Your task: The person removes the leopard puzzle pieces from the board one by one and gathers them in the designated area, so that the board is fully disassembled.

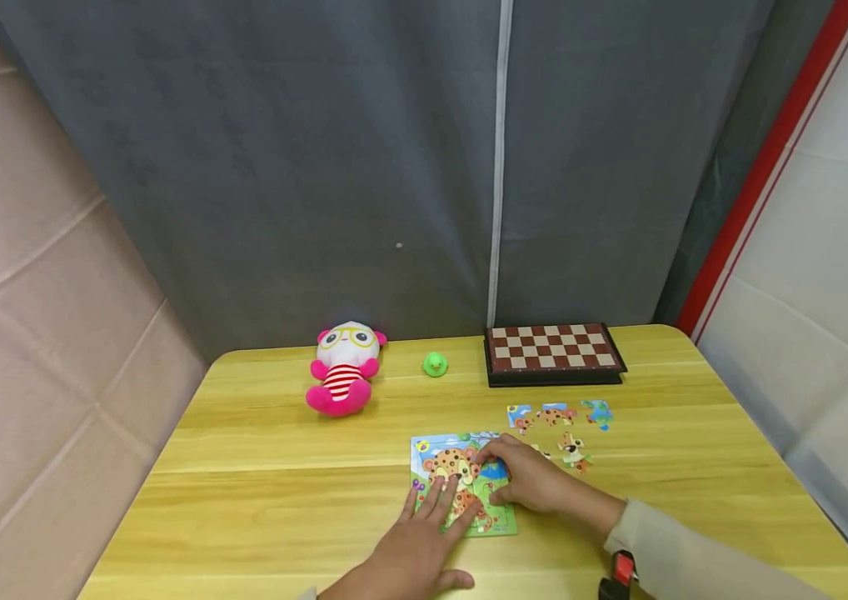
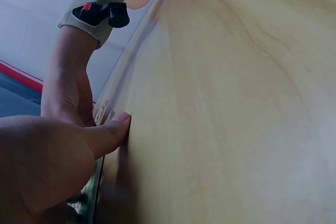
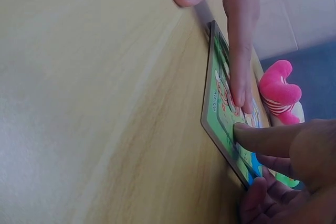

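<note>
A jigsaw puzzle board [image 1: 502, 527] with a cartoon leopard lies flat near the table's front edge. My left hand [image 1: 412, 550] rests its straight, spread fingers on the lower left of the picture, with the thumb off the board's front edge. At the right side of the board my right hand [image 1: 532, 479] holds a blue-and-green puzzle piece [image 1: 495, 472] between thumb and bent fingers, low against the picture. In the right wrist view the thumb [image 3: 247, 132] presses close to the green border, and the other fingers partly hide the piece.
Several loose puzzle pieces [image 1: 555, 414] lie right of the board, one with a dog-like figure [image 1: 572, 447] near my right wrist. Behind are a pink-and-white plush toy [image 1: 343, 379], a small green duck [image 1: 435, 364] and a checkered game box [image 1: 553, 350]. A grey curtain [image 1: 319, 183] hangs behind the table.
</note>
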`<state>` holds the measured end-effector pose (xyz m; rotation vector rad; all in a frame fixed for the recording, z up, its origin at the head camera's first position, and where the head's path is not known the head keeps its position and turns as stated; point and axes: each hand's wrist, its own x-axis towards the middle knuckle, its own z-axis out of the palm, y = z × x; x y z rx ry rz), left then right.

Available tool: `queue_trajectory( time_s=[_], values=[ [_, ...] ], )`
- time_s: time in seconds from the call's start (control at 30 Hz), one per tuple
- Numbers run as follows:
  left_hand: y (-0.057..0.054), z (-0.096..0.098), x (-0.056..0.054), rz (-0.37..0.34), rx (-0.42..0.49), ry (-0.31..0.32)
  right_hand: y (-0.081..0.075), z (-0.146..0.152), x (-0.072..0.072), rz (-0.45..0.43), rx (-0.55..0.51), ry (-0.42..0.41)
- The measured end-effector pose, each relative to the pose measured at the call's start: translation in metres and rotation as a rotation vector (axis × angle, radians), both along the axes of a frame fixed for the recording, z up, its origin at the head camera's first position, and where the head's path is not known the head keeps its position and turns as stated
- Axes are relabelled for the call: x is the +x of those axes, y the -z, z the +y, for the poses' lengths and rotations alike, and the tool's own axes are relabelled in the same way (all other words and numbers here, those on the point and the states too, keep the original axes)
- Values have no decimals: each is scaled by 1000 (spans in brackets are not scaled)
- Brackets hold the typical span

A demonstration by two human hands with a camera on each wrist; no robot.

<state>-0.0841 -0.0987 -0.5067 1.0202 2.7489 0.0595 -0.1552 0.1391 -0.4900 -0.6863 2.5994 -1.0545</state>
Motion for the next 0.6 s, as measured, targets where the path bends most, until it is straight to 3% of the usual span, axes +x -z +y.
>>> queue_trajectory(
  time_s=[0.33, 0.6],
  values=[
    [0, 1, 1, 36, -53, 21, -4, -1, 1, -10, -8, 3],
    [-3, 2, 4, 47, -88, 30, -4, -2, -1, 35, -41, 17]
  ],
)
